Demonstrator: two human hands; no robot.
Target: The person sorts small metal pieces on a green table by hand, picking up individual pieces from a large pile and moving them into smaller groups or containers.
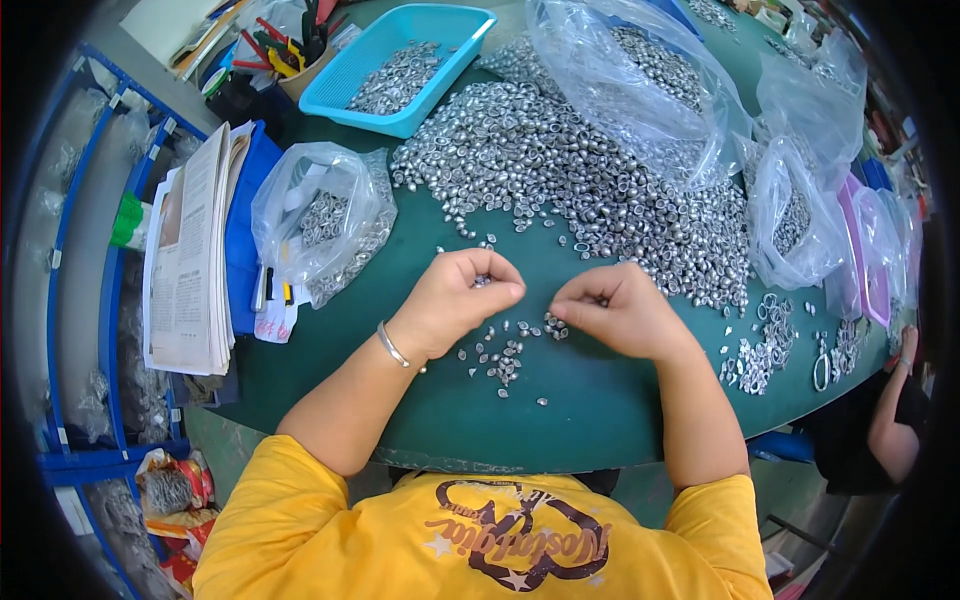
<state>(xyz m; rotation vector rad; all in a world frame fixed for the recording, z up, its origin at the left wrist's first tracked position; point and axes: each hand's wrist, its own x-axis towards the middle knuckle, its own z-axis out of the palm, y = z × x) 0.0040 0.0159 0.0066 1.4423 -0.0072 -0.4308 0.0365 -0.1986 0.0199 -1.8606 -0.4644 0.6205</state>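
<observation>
My left hand [461, 303], with a silver bangle on its wrist, is closed in a pinch over the green table. Small silver metal pieces [482, 281] show within the curl of its fingers; what its fingertips hold is too small to make out. Facing it across a short gap, my right hand [622, 312] is closed too, with a few silver metal pieces [555, 326] at its thumb and fingertips. Several loose cup-shaped metal pieces [505, 363] lie scattered between and below the hands. Beyond them spreads a large heap of the same pieces [560, 150].
A turquoise basket [455, 75] holding metal pieces stands at the far left, near a clear bag [325, 220]. More plastic bags [800, 215] and a purple tray [868, 250] stand right. Flat scraps [760, 350] lie nearer. Another person's arm [893, 410] shows at the right edge.
</observation>
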